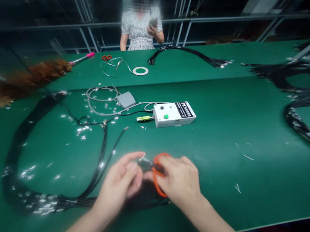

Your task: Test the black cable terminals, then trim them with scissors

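Note:
Low in the middle of the view, my right hand (pixel 180 177) grips orange-handled scissors (pixel 159 191), whose blades point left. Facing it, my left hand (pixel 125 177) is closed, thumb against fingers, around a small pale-tipped piece that looks like a cable end (pixel 142 156); blur hides its detail. The scissor blades are close to that tip, and I cannot tell whether they touch. Under and left of my left hand runs a bundle of black cables (pixel 65 202), with several bright labels on it. A few cables (pixel 103 151) curve upward from the bundle, their ends copper-coloured.
A white box (pixel 171 117) with a green button stands mid-table, beside a grey pedal (pixel 126 100) and its cord. Behind lie a tape roll (pixel 140 68), small red-handled scissors (pixel 106 57) and more cables (pixel 189 52). Coiled cables (pixel 295 119) lie right. A person (pixel 142 29) holds a phone opposite.

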`<action>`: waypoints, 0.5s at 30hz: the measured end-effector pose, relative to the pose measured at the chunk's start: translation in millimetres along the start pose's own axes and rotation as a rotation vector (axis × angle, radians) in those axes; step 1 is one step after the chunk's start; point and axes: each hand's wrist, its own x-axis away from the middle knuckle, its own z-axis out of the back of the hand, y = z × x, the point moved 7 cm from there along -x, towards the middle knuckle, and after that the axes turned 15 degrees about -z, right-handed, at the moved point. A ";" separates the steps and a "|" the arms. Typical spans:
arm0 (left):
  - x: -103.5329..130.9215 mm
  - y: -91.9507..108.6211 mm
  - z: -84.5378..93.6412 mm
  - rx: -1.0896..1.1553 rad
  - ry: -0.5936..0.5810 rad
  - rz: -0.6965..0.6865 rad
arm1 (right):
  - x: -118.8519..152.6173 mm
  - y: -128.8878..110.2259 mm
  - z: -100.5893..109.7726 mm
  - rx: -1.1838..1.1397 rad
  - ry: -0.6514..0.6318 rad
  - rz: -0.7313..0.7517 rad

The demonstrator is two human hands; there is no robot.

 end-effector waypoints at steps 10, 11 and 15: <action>2.6 2.0 -1.0 -0.007 -0.001 0.027 | 0.8 -3.8 3.1 -0.028 0.010 0.027; 2.7 2.0 -1.0 -0.006 -0.001 0.027 | 0.8 -4.0 3.1 -0.035 0.012 0.029; 2.7 1.8 -0.8 -0.003 0.003 0.028 | 0.7 -4.6 2.7 -0.048 -0.006 0.028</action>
